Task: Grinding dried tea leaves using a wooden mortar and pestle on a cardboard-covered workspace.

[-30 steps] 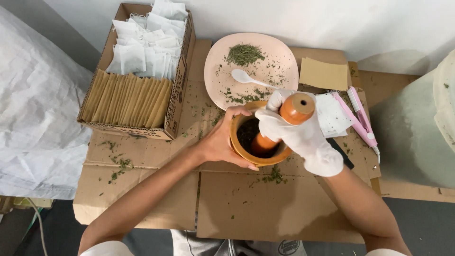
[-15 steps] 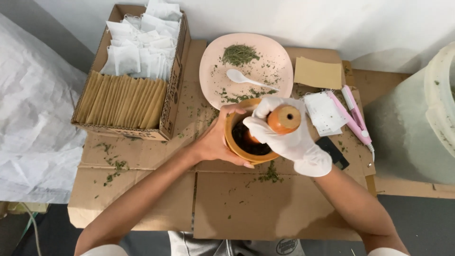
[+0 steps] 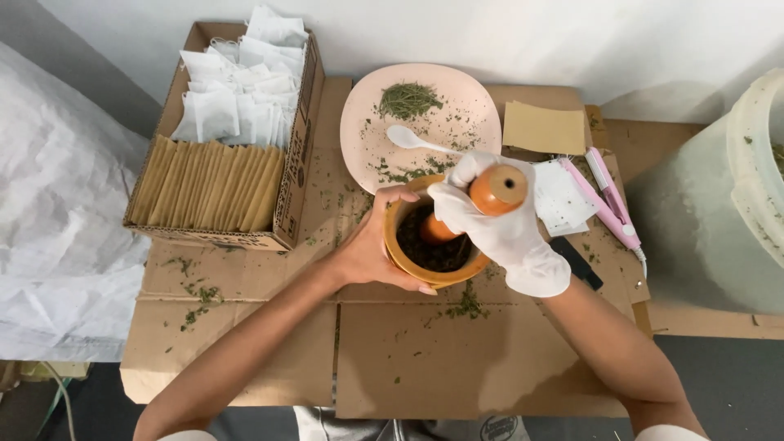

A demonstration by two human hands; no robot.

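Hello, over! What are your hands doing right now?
Left hand grips mortar. Gloved right hand holds pestle in dark herbs. Nothing blocking.

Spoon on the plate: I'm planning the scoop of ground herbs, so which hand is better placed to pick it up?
Probably the left hand: it only steadies the mortar, while the gloved right hand grips the pestle, though nearer the spoon.
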